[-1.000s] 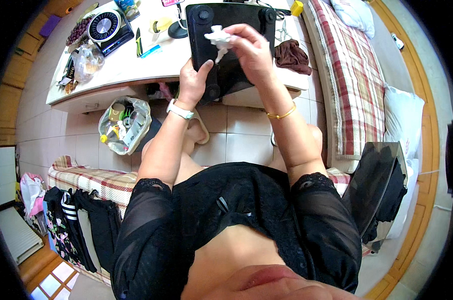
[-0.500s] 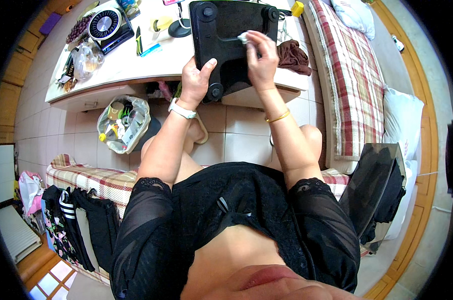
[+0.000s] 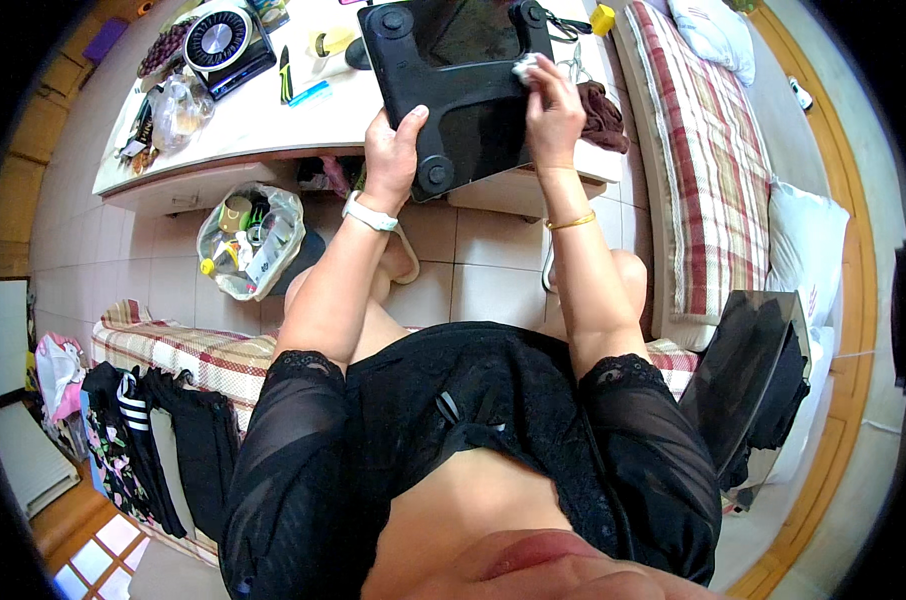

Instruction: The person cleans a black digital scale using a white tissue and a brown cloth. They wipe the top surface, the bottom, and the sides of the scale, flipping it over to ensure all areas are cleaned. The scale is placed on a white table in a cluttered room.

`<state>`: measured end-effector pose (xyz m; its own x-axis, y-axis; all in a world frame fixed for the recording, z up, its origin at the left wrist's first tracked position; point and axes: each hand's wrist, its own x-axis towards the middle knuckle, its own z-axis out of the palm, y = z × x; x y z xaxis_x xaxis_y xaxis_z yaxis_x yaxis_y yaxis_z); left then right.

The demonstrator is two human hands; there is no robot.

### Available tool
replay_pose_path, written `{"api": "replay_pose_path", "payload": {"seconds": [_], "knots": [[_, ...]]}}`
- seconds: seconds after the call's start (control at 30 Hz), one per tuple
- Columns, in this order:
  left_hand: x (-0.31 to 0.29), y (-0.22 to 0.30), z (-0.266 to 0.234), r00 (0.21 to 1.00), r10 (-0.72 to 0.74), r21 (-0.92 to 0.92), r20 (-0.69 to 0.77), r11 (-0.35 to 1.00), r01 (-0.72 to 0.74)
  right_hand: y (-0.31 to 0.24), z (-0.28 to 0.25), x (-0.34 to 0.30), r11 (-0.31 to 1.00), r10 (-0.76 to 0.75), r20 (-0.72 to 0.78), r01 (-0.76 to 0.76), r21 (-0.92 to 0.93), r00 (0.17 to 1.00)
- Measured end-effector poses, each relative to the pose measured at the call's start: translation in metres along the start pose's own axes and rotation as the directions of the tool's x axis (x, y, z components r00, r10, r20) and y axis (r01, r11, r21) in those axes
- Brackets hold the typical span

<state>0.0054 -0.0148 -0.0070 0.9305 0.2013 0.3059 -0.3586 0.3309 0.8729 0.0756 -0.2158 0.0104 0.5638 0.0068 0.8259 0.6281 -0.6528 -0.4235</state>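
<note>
A black bathroom scale (image 3: pixel 455 92) is held up tilted over the table's near edge, its underside with round feet toward me. My left hand (image 3: pixel 391 152) grips its left edge, thumb on the underside and the other fingers hidden behind. Pinched in my right hand (image 3: pixel 555 118) is a crumpled white tissue (image 3: pixel 525 68), at the right part of the scale's underside. Just right of that hand, a brown cloth (image 3: pixel 603 122) lies bunched on the table.
On the white table (image 3: pixel 243 125) are a round-topped appliance (image 3: pixel 219 42), a knife (image 3: pixel 286 75), a blue strip (image 3: pixel 311 95) and a plastic bag (image 3: pixel 181 112). A lined trash bin (image 3: pixel 258 245) stands below. A plaid-covered sofa (image 3: pixel 708 170) runs along the right.
My right hand has moved right with the tissue across the underside. The scale has shifted slightly left and turned a little in my left hand.
</note>
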Motion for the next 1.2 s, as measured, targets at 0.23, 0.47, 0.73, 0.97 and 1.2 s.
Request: {"api": "replay_pose_path", "payload": {"seconds": [0.23,0.47,0.73,0.97,1.2], "knots": [[0.003,-0.012,-0.014,0.998,0.058,0.047,-0.004,0.997,-0.057,-0.094,0.019,-0.025,0.935,-0.259,0.227,0.184,0.303,0.939],[-0.002,0.0,0.0,1.0,-0.006,-0.008,0.01,1.0,0.006,0.046,-0.011,0.015,0.996,0.027,0.087,-0.019,-0.09,0.996],[-0.001,-0.001,-0.012,1.0,-0.01,-0.02,-0.029,1.0,0.01,-0.026,-0.007,-0.042,0.994,-0.081,0.318,0.1,-0.043,0.945],[-0.003,0.006,0.005,1.0,-0.007,0.065,-0.006,0.998,0.007,0.047,0.007,0.001,0.958,0.036,0.117,-0.001,-0.287,0.992],[0.004,-0.012,-0.015,0.996,-0.086,0.009,0.01,0.996,0.086,-0.053,0.005,-0.023,0.93,-0.311,0.438,0.176,0.323,0.843]]}}
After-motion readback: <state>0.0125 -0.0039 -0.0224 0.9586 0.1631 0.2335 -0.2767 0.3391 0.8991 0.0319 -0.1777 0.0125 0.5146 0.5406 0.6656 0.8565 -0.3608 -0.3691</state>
